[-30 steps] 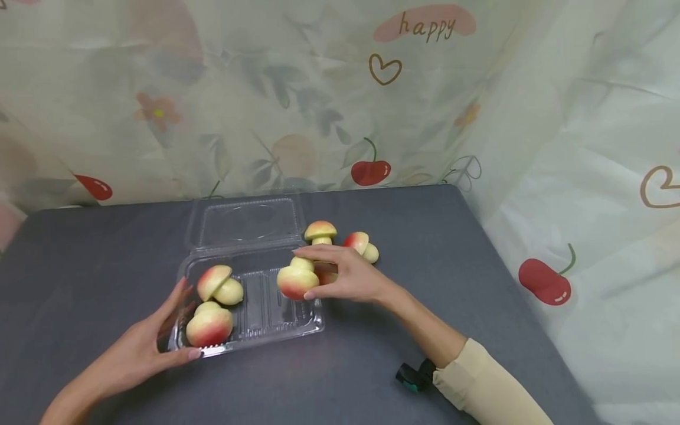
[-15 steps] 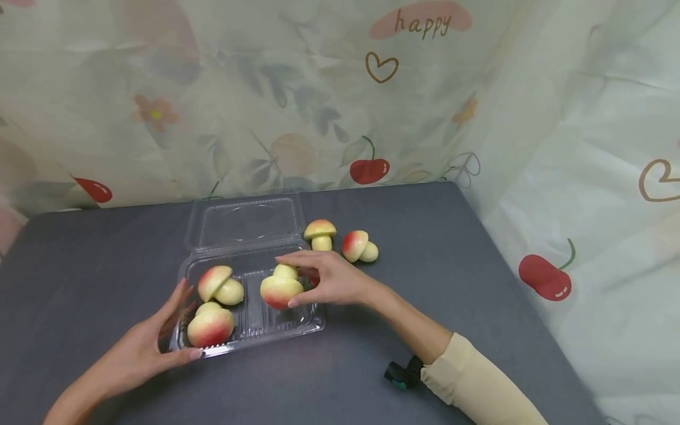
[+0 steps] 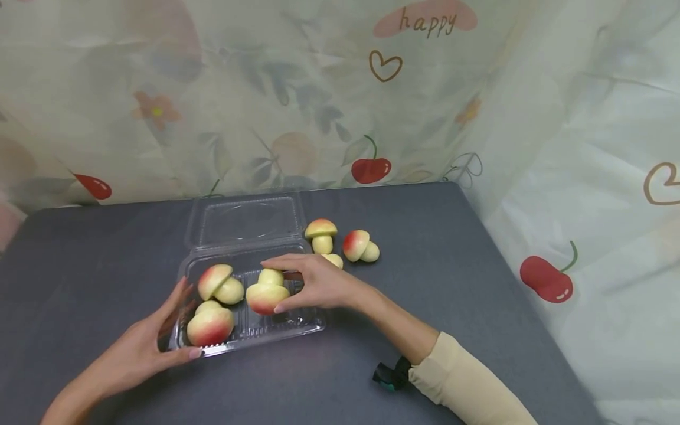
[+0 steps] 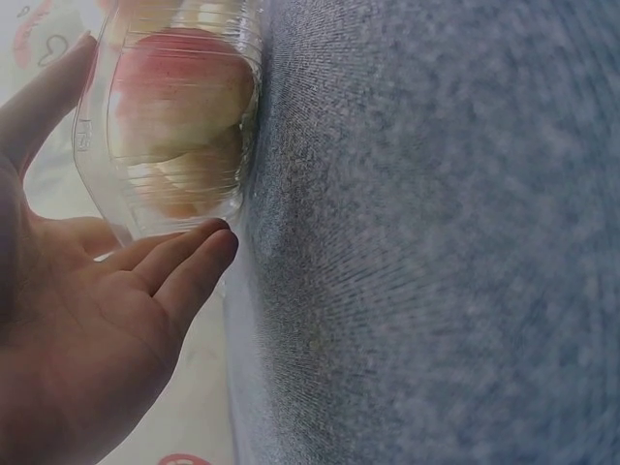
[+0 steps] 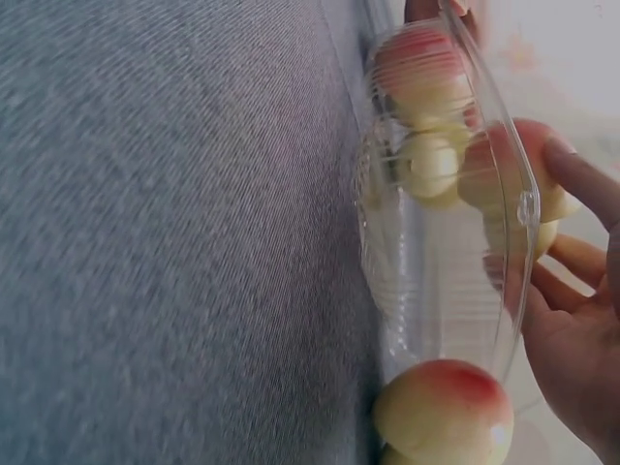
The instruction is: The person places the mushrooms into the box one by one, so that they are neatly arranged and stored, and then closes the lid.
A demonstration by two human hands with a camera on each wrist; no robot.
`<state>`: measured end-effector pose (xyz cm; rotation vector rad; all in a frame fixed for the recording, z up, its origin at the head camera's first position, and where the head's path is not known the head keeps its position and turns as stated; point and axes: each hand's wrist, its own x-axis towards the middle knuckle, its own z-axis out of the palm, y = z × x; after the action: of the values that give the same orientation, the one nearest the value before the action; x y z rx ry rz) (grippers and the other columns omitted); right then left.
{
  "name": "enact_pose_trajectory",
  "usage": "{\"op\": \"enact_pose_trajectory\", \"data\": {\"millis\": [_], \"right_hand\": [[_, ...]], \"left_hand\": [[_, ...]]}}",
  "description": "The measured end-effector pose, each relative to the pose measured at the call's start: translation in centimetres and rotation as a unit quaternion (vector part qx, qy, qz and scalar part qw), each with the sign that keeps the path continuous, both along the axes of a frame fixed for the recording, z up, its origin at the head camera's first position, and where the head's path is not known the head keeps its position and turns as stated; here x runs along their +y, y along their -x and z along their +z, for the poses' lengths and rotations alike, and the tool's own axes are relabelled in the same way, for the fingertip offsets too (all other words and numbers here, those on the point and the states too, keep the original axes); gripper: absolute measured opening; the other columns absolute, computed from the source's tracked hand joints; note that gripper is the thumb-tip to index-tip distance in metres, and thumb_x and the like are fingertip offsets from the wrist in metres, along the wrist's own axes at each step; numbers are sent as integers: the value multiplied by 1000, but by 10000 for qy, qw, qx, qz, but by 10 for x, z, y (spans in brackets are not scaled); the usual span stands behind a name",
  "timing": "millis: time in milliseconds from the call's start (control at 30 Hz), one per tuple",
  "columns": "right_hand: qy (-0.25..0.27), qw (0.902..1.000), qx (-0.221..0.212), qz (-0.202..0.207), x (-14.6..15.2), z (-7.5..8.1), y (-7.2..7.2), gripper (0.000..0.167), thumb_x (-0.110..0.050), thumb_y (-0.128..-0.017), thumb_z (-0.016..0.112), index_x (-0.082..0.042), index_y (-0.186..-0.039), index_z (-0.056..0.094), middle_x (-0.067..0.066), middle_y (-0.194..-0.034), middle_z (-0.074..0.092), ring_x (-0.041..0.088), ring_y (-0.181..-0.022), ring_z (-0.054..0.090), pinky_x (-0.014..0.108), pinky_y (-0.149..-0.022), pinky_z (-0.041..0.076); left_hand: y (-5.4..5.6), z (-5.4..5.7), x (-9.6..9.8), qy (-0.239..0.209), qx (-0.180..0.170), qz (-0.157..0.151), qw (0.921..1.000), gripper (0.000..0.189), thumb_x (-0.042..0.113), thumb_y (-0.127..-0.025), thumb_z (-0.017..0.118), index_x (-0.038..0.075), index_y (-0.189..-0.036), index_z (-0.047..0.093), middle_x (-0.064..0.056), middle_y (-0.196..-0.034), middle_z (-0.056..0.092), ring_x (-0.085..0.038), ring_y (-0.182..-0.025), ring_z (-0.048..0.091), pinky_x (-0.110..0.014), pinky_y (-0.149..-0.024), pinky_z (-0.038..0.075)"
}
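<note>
My right hand pinches a toy mushroom with a red-and-yellow cap, between thumb and fingers. It is held cap down, stem up, over the middle of a clear plastic container. Two similar mushrooms lie at the container's left end. Around that end my left hand spreads, thumb at the front rim. In the left wrist view its fingers run nearly straight along the container's wall. The right wrist view shows the held mushroom at rim height, partly seen through the plastic.
The hinged lid lies back behind the container. To its right are an upright mushroom, a tipped one and another partly hidden by my right hand. A patterned curtain hangs behind the dark table.
My right hand has carried the mushroom leftward and slightly nearer, from the container's right end to its middle. A mushroom behind that hand has come into view. The left hand has stayed put.
</note>
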<state>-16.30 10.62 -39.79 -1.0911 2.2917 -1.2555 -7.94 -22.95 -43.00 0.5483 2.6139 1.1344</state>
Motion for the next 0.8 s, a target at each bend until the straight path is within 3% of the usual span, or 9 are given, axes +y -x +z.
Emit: {"op": "enact_pose_trajectory", "data": {"millis": [100,167,433,667,800], "right_hand": [[-100,9999,36,57,-5,0,0,74,-20,-77,88,-5,-141,55,3,-141,57,6,-126,52,20,-99,43],[-160,9998,18,92,-9,0,-1,73,-21,-77,88,-6,-141,55,2,-141,57,6,-126,52,19,-99,43],[-1139,9903,789,-126,-22,3,-3,73,-40,-78,85,-17,-141,58,-8,-138,59,1,-121,53,16,-93,42],[-1347,9893,514,-216,-31,3,-6,75,-41,-77,85,-17,-142,57,-9,-133,63,-2,-109,57,14,-87,43],[-1375,9890,514,-177,-34,1,-8,76,-41,-77,85,-15,-143,56,-8,-131,64,-2,-105,58,13,-85,43]], "left_hand": [[1,2,0,151,-129,47,9998,118,44,-82,79,26,-159,-7,-17,-162,23,-36,-136,41,-1,-90,30],[2,2,1,182,-160,60,9997,118,45,-82,79,26,-159,-8,-17,-162,23,-40,-135,41,-1,-90,30],[2,4,2,110,-293,89,9995,118,46,-82,79,25,-160,-8,-17,-163,21,-40,-137,40,-2,-90,31],[0,2,2,75,-183,81,9998,117,43,-83,79,26,-160,-7,-18,-162,23,-42,-135,41,-1,-90,29],[0,0,1,57,-113,76,9999,116,43,-83,80,27,-160,-6,-17,-162,23,-36,-135,42,0,-90,29]]}}
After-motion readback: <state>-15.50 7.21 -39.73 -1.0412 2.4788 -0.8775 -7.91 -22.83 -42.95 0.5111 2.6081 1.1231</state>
